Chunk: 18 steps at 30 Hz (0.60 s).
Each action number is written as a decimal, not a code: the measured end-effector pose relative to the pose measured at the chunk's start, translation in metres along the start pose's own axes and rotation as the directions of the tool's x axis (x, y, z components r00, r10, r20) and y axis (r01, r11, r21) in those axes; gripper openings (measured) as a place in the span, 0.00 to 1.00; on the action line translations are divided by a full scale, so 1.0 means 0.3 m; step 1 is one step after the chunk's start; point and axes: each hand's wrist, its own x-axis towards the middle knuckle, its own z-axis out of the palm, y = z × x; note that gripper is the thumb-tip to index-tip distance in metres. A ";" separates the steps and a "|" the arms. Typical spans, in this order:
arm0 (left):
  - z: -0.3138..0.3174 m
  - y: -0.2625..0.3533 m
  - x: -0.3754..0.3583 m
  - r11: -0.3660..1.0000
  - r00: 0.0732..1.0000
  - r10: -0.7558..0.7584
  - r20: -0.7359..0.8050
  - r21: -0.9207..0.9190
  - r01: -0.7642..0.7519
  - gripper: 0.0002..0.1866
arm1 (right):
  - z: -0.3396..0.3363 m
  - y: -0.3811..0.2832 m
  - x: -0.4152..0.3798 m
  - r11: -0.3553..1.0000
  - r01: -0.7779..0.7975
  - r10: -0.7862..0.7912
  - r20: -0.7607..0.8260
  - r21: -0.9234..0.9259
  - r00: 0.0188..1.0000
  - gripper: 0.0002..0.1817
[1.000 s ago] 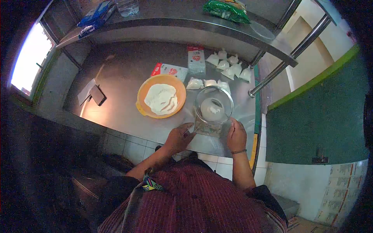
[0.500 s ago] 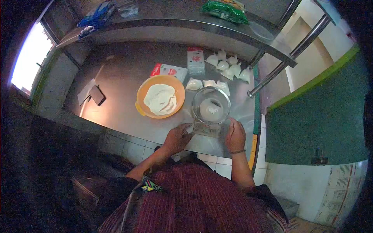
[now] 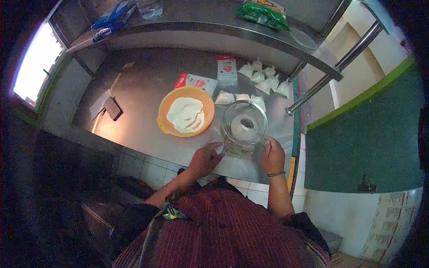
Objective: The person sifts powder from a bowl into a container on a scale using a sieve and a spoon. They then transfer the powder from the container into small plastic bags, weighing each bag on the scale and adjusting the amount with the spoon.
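My right hand [image 3: 273,158] pinches a spoon [image 3: 246,123] by its near end, toward the table's [image 3: 143,100] front right corner. The spoon's long axis runs diagonally into the bowl [image 3: 228,117], tip toward the far left corner. My left hand [image 3: 206,160], near the front edge, is curled; I cannot tell whether it pinches anything.

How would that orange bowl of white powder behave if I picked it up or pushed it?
The orange bowl will likely hold its shape, as its wall looks like plastic. Being wide, it seems unlikely to tip from a gentle push. The loose white powder inside may slide or spill if tilted.
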 end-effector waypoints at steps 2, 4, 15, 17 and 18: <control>0.006 -0.014 0.003 0.990 0.993 0.110 -0.052 0.099 -0.104 0.24 | -0.010 -0.017 0.002 0.999 -0.005 0.003 0.036 0.043 0.999 0.15; 0.006 -0.022 0.004 0.993 0.994 0.105 -0.036 0.053 -0.103 0.24 | -0.004 -0.011 0.005 1.000 -0.014 0.014 0.038 0.020 0.999 0.16; -0.003 -0.013 0.004 0.981 0.988 0.150 -0.045 0.135 -0.143 0.25 | 0.015 -0.003 0.017 0.998 0.053 -0.059 -0.185 -0.037 0.981 0.14; -0.019 0.019 -0.003 0.988 0.992 0.126 -0.030 0.099 -0.122 0.24 | 0.016 -0.002 0.016 0.996 0.034 -0.040 -0.078 -0.077 0.996 0.14; -0.017 0.012 -0.001 0.987 0.991 0.126 -0.033 0.100 -0.122 0.24 | 0.016 -0.004 0.014 0.996 0.036 -0.043 -0.079 -0.077 0.996 0.14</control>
